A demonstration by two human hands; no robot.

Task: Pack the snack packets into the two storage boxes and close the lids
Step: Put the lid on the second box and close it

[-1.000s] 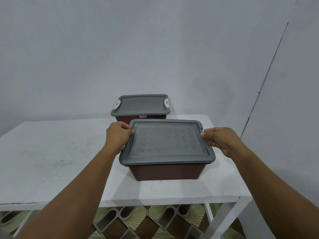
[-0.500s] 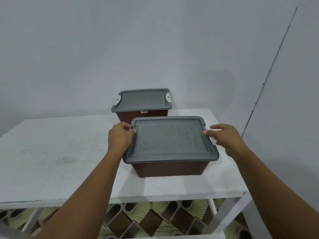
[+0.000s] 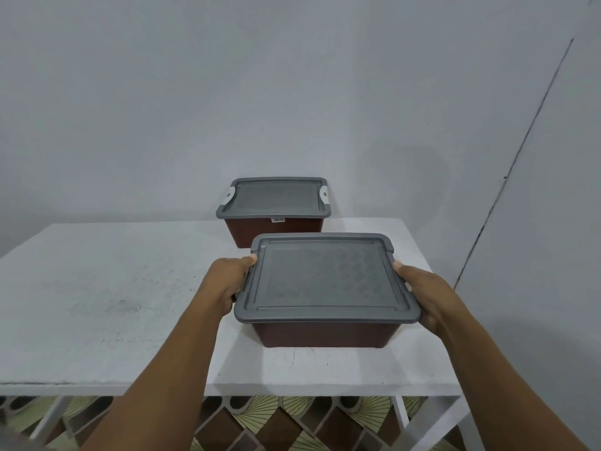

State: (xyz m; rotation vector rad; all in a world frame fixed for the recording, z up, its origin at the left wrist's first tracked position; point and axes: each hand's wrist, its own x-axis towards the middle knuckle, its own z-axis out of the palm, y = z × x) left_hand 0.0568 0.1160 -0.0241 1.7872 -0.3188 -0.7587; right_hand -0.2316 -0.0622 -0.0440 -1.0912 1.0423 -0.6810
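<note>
Two brown storage boxes with grey lids stand on a white table (image 3: 97, 304). The near box (image 3: 325, 333) has its grey lid (image 3: 325, 281) lying flat on top. My left hand (image 3: 227, 281) grips the lid's left edge and my right hand (image 3: 426, 294) grips its right edge. The far box (image 3: 276, 231) stands behind it by the wall, its lid (image 3: 276, 198) on and white latches at both ends. No snack packets are visible; the lids hide what is inside.
A grey wall rises right behind the table. The table's right edge lies just past my right hand. Patterned floor tiles (image 3: 276, 424) show below the table's front edge.
Both hands have slid down along the near lid's side edges, from the upper corners toward the middle. The right fingers, spread before, now clasp the edge. The view has shifted slightly.
</note>
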